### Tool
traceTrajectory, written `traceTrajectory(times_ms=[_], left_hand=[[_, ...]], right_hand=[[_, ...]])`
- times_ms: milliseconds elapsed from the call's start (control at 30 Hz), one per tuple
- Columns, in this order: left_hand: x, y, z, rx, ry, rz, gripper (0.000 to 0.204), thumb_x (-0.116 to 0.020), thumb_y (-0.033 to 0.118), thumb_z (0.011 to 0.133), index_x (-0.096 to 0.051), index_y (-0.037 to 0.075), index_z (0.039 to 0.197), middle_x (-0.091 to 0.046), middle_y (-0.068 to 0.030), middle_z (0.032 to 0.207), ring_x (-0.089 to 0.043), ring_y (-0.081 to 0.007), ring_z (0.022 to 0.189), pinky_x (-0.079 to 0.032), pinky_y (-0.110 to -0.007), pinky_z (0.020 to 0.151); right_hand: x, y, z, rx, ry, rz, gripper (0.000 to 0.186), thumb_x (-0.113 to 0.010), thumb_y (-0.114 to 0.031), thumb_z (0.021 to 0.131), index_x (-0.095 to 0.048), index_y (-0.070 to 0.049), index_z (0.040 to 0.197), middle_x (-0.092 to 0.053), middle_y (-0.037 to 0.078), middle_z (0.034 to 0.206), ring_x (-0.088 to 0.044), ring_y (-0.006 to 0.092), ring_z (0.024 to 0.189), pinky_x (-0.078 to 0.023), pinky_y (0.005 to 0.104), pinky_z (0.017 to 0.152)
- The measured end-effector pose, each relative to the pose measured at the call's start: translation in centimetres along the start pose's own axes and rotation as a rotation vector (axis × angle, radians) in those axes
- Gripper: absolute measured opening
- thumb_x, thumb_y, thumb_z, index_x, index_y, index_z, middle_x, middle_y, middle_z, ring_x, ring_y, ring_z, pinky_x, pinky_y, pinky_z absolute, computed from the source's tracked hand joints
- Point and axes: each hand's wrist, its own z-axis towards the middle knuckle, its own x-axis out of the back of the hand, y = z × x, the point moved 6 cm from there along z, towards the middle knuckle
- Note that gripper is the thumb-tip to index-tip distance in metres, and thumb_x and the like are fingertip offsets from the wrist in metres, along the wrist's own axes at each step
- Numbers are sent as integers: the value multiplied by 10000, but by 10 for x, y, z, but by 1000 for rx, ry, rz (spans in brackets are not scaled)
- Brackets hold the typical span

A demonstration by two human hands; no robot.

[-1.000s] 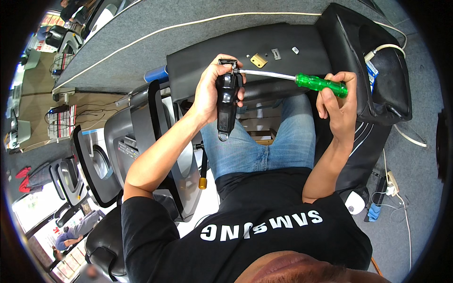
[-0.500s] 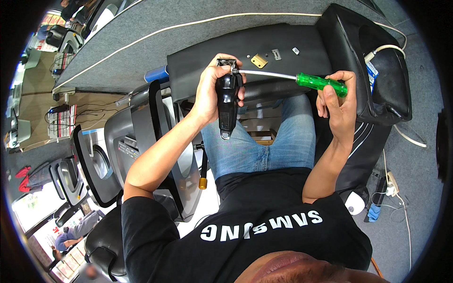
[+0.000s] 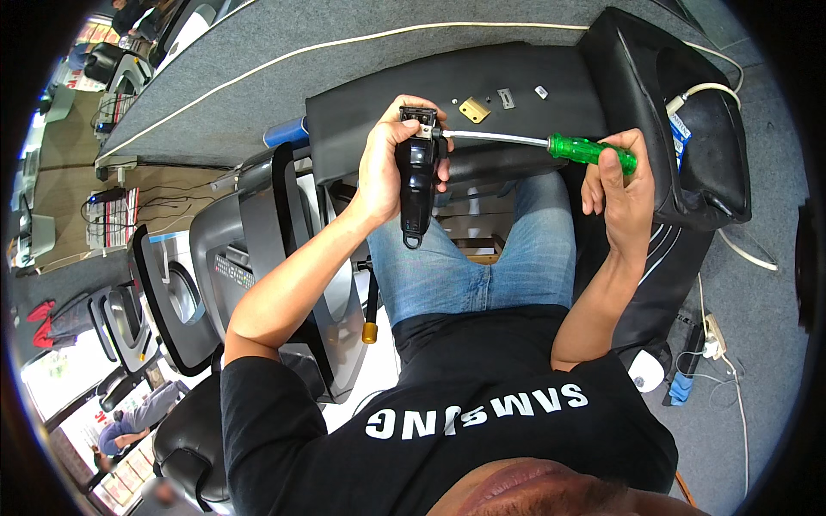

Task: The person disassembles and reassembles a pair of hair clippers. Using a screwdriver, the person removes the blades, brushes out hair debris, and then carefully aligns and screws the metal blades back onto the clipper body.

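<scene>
My left hand [image 3: 380,168] is closed round a black hair clipper [image 3: 416,185], held upright above my lap with its head away from me. The thumb lies across the clipper's top end. In my right hand [image 3: 621,185] is a screwdriver [image 3: 578,148] with a clear green handle, gripped between thumb and fingers. Its long metal shaft points left, and the tip meets the side of the clipper near the head. Beyond my hands, a gold-coloured metal plate [image 3: 474,110], a silver clipper blade [image 3: 506,99] and a small white piece [image 3: 540,92] lie on the black padded seat [image 3: 370,95].
A black armrest [image 3: 671,120] with a white cable and a blue-and-white packet stands at the right. At the left are grey-black chairs [image 3: 219,236] and a remote control [image 3: 232,268]. A power strip with cords [image 3: 712,335] lies on the grey carpet, and a person [image 3: 142,421] sits far left.
The clipper and the screwdriver have shifted slightly to the right, and the clipper's lower end has risen a little. Both hands keep their hold.
</scene>
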Motion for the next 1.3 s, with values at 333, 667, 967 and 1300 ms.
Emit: traceTrajectory(times_ms=[333, 667, 967, 1300], left_hand=[[-3, 0, 0, 25, -17, 10, 324, -422, 288, 981, -533, 52, 1174, -647, -170, 907, -665, -203, 641, -581, -340, 543], [0, -4, 2, 97, -16, -112, 393, -443, 394, 982, -555, 67, 1169, -611, -141, 896, -638, -221, 632, -579, -385, 550], [2, -4, 2, 113, -36, -163, 371, -430, 390, 1001, -551, 79, 1161, -628, -142, 901, -651, -213, 635, -584, -374, 535], [0, -5, 2, 101, -36, -113, 380, -457, 393, 987, -560, 64, 1146, -619, -145, 888, -642, -225, 625, -581, -380, 532]], right_hand=[[7, 3, 0, 48, 12, 22, 302, -688, -247, 1035, -503, -32, 1136, -527, 13, 704, -477, 57, 516, -382, 207, 486], [-6, -7, -4, 152, -79, 20, 307, -727, -84, 980, -503, -30, 1182, -593, 71, 995, -566, 80, 639, -416, 201, 524], [-7, -5, -2, 75, -104, -31, 311, -745, -183, 993, -546, 1, 1146, -642, 101, 919, -608, 105, 634, -451, 220, 539], [-9, -12, -1, 129, -1, -33, 339, -711, -275, 1021, -526, -10, 1122, -589, 71, 855, -561, 93, 577, -441, 226, 531]])
